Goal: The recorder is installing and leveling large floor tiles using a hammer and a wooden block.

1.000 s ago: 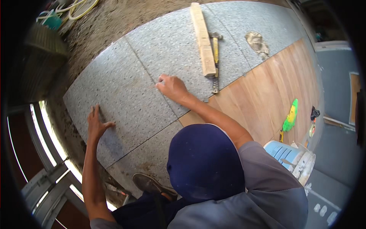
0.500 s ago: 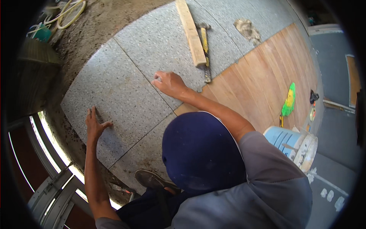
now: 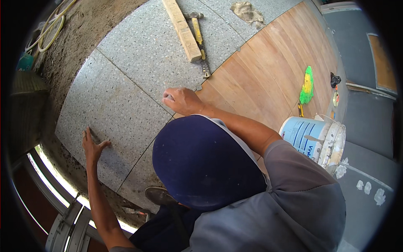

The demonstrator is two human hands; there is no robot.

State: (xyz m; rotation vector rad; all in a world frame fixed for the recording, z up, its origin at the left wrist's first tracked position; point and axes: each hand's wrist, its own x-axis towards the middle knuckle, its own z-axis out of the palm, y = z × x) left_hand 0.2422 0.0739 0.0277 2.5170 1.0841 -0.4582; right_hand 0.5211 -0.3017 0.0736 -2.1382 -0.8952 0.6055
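Observation:
My left hand (image 3: 95, 146) lies with spread fingers on a grey speckled floor tile (image 3: 119, 105), near its left edge. Held closed, my right hand (image 3: 184, 101) is over the joint by that tile's right corner. Something small and greyish shows within its curled fingers, too unclear to name. Beyond the right hand, a wooden block (image 3: 183, 31) lies on the neighbouring tiles. A hammer (image 3: 197, 32) with a yellow and black handle rests alongside it. A dark blue cap (image 3: 205, 164) hides the floor below my right forearm.
Wood-look flooring (image 3: 268, 63) borders the tiles on the right. A blue and white bucket (image 3: 302, 134) stands there, near a green and yellow brush-like thing (image 3: 307, 86). A crumpled cloth (image 3: 247, 13) lies at the far end. Bare soil (image 3: 90, 27) and a pale hose (image 3: 52, 29) are far left.
The view has shifted, so the floor things appear farther left and higher. My right hand has moved along the joint, closer to the tile's corner. My left hand stays spread on the tile.

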